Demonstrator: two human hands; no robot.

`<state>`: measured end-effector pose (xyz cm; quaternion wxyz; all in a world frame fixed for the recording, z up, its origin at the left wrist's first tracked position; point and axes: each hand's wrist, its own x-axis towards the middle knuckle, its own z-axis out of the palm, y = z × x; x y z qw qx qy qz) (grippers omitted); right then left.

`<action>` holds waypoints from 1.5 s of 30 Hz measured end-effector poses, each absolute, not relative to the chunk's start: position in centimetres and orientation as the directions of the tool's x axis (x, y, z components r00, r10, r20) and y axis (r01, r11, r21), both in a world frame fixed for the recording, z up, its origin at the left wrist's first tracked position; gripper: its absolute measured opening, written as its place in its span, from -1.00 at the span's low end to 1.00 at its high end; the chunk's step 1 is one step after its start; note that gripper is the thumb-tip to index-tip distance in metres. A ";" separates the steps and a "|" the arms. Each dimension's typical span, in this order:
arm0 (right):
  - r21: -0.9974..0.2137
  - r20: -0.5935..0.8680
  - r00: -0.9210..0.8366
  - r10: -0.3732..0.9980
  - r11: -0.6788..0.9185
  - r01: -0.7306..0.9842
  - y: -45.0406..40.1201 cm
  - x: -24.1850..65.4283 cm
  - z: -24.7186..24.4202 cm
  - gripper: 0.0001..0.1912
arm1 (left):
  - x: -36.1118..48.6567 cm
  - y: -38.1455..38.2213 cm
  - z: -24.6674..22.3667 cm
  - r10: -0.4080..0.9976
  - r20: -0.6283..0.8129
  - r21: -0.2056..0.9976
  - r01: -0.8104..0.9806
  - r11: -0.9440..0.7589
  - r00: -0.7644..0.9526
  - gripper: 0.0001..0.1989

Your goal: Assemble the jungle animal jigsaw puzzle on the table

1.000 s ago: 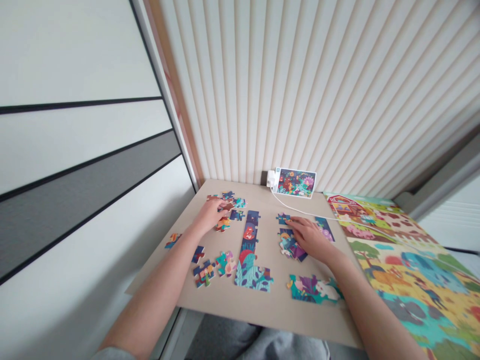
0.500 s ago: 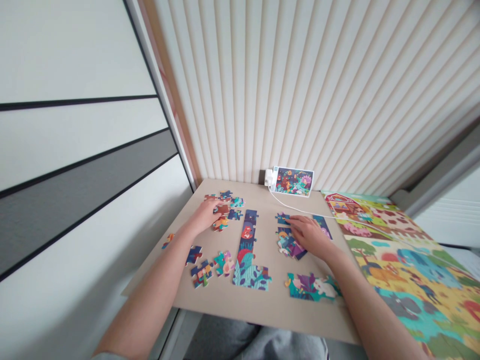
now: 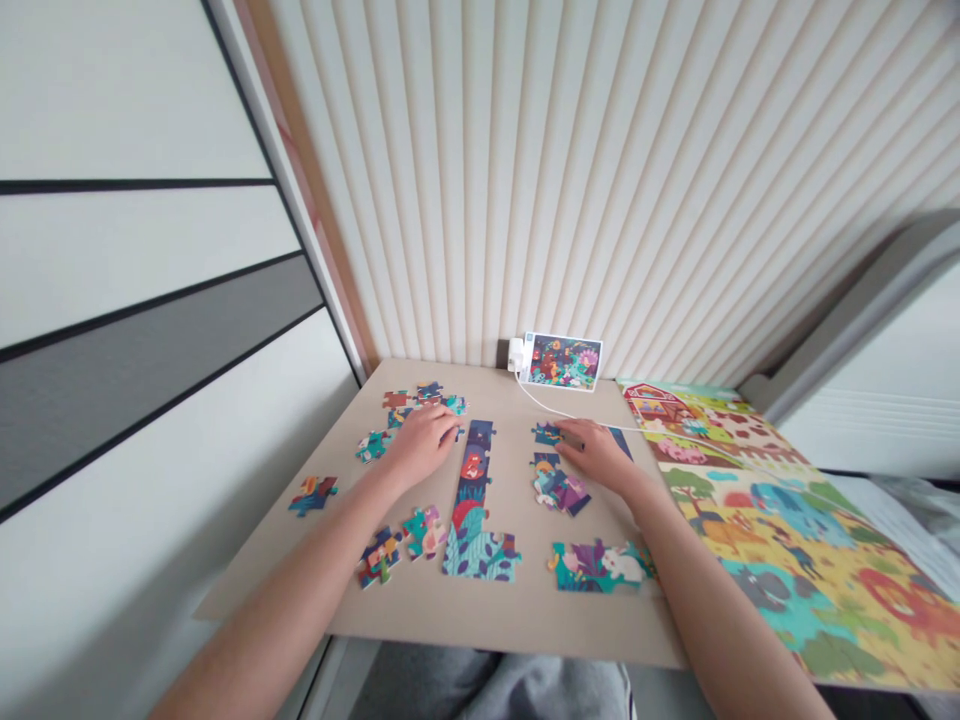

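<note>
My left hand (image 3: 422, 442) is over the loose pieces at the back left, fingers closed on a dark blue puzzle piece (image 3: 461, 434) that shows only as a sliver. My right hand (image 3: 598, 452) rests on the board, thumb and fingers apart, fingertips touching a dark blue puzzle piece (image 3: 547, 433). Between the hands stands a joined L-shaped puzzle section (image 3: 474, 500) with a red creature and pale blue leaves. Nearer me than my right fingers is a joined cluster (image 3: 559, 486); a joined strip with a white rabbit (image 3: 600, 567) lies by the front edge.
Loose pieces lie at left (image 3: 313, 494), front left (image 3: 380, 556) and back left (image 3: 395, 399). A picture card (image 3: 562, 361) leans against the ribbed wall beside a white charger (image 3: 515, 354), whose cable (image 3: 540, 404) crosses the board. A finished animal puzzle (image 3: 750, 500) lies at right.
My left hand has moved right and nearer the L-shaped section, uncovering pieces behind it. My right hand stays by the same piece, its fingers more curled. The view has shifted slightly right.
</note>
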<state>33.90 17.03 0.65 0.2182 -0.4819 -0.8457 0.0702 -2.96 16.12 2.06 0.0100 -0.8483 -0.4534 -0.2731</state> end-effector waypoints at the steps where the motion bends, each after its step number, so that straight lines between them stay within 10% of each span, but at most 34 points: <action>1: -0.331 0.298 -0.447 0.843 0.531 0.780 17.1 33.8 0.7 -0.59 | -2.5 15.9 2.1 0.761 0.467 0.233 0.768 -0.597 0.450 -0.74; 45: -0.343 0.211 -0.242 0.947 0.304 0.889 17.4 42.1 1.1 -0.79 | -2.3 16.0 0.9 0.767 0.396 0.256 0.742 -0.620 0.505 -0.72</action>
